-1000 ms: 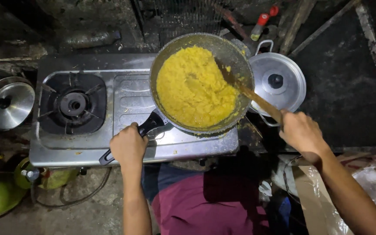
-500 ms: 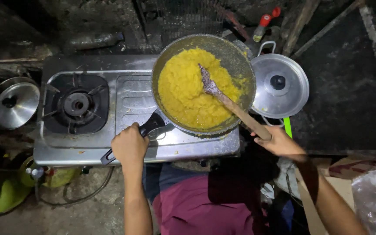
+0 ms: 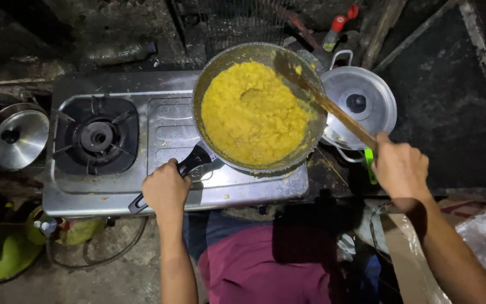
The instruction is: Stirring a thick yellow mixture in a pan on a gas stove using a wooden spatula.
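Note:
A round pan [image 3: 209, 79] full of thick yellow mash [image 3: 254, 115] sits on the right burner of a steel two-burner gas stove [image 3: 170, 121]. My left hand [image 3: 166, 188] grips the pan's black handle [image 3: 193, 161] at the stove's front. My right hand [image 3: 401, 168] holds a wooden spoon [image 3: 333, 110] by its handle. The spoon's dark head rests at the pan's far right rim, at the edge of the mash.
A lidded steel pot [image 3: 361, 104] stands right of the pan. Another steel lid [image 3: 17, 137] lies left of the stove. The left burner [image 3: 95, 136] is bare. A green gas cylinder [image 3: 7, 253] and hose sit low left. Bottles [image 3: 338, 25] stand at the back.
The spoon has swept from the middle of the mash out to the far right rim of the pan, and my right hand has moved right. My left hand stays on the handle.

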